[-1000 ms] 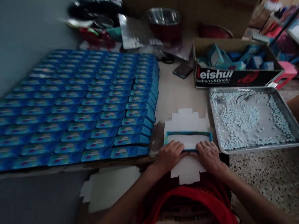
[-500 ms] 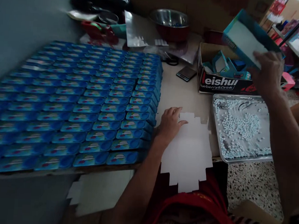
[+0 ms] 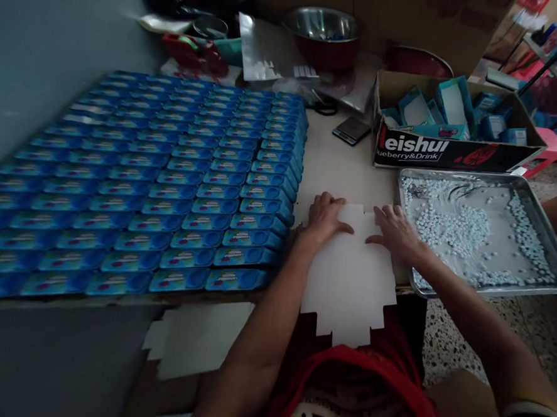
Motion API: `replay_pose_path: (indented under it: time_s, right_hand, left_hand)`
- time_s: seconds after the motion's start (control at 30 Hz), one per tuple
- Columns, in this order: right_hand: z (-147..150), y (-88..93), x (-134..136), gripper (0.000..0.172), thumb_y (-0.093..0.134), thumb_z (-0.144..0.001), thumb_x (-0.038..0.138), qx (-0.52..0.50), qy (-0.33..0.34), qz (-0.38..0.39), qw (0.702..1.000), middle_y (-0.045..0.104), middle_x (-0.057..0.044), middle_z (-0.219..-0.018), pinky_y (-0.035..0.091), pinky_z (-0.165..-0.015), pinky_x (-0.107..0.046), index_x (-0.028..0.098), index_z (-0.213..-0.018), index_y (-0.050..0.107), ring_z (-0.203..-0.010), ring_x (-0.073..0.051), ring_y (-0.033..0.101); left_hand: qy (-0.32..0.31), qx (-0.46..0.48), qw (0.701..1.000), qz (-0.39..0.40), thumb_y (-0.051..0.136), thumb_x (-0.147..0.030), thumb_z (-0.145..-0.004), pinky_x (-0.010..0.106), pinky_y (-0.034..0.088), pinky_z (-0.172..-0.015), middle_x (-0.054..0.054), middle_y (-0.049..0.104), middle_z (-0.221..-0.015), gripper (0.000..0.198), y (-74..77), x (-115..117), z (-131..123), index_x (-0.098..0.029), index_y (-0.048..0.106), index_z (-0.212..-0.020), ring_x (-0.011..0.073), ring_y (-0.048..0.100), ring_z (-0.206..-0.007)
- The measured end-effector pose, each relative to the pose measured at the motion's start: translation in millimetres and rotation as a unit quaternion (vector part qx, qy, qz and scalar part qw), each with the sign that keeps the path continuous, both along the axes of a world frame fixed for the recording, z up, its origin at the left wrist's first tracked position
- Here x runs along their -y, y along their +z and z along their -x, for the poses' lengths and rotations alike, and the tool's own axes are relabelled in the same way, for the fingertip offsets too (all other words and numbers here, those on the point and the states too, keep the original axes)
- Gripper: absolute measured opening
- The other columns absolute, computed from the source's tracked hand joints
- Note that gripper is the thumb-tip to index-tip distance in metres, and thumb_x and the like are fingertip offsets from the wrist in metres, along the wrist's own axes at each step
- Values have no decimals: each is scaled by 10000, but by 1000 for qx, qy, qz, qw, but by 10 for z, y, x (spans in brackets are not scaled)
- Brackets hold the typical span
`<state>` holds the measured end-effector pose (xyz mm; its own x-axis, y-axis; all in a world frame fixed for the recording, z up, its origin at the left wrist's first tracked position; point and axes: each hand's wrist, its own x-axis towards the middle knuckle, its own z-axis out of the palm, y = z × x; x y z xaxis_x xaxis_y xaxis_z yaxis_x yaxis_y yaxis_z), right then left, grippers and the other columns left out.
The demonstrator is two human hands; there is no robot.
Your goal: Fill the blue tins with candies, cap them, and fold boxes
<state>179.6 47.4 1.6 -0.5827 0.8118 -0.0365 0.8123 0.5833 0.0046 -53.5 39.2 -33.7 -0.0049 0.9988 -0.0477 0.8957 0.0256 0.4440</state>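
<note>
A flat white cardboard box blank [image 3: 349, 282] with notched flaps lies at the table's front edge, its near end over my lap. My left hand [image 3: 325, 221] is at its far left corner, fingers bent over the edge and thumb lying on the card. At the far right corner, my right hand [image 3: 394, 233] holds the blank in the same way, with its thumb pointing inward. Left of the hands, blue blister-like packs [image 3: 253, 238] with printed labels stand in many close rows. The underside of the blank is hidden.
A metal tray [image 3: 485, 290] of small pale-blue pellets sits at right. Behind it is a black carton [image 3: 489, 160] with turquoise boxes in it. A small scale [image 3: 351, 131] and a steel bowl [image 3: 322, 25] are farther back. More card blanks [image 3: 204, 339] lie below the table's edge.
My right hand has let go of a turquoise box, which now sits in the carton, and has come down to the blank's right corner. My left hand has stayed on the blank.
</note>
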Motion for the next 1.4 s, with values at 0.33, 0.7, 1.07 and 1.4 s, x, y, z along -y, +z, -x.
replay_pose_path:
  time_s: [0.33, 0.7, 1.07, 1.4]
  right_hand:
    - [203, -157, -343, 819, 1007, -632, 585, 2, 21, 64, 998, 613, -181, -1264, 515, -856, -414, 172, -1207, 595, -1098, -364, 589]
    - [-54, 236, 65, 98, 617, -943, 153, -219, -2, 93, 971, 707, -70, -992, 466, -834, -368, 238, -939, 568, -943, -241, 626]
    - [-779, 575, 338, 742, 977, -560, 325, -593, -224, 338, 696, 752, -29, -1043, 602, -744, -348, 275, -1193, 593, -872, -211, 732]
    - [-231, 359, 534, 542, 850, -616, 324, -624, -320, 378, 604, 776, -25, -942, 597, -666, -357, 248, -1122, 669, -719, -212, 710]
  left_hand:
    - [31, 46, 998, 9, 1059, -349, -564, 438, 462, -1062, 120, 566, -1325, 817, 6, 48, 51, -212, 620, -1238, 343, 544, -1267]
    - [128, 159, 971, -123, 951, -248, -725, 485, 491, -1112, 156, 696, -1316, 741, 185, 454, 171, -207, 594, -1372, 350, 638, -1287]
    - [117, 683, 717, 78, 875, -410, -648, 296, 554, -648, 33, 795, -934, 566, 557, 1084, -80, -188, 726, -1148, 195, 712, -705]
    - [149, 742, 653, 28, 591, -363, -663, 402, 623, -714, 34, 801, -1153, 746, 535, 1167, -110, -272, 680, -1399, 294, 763, -946]
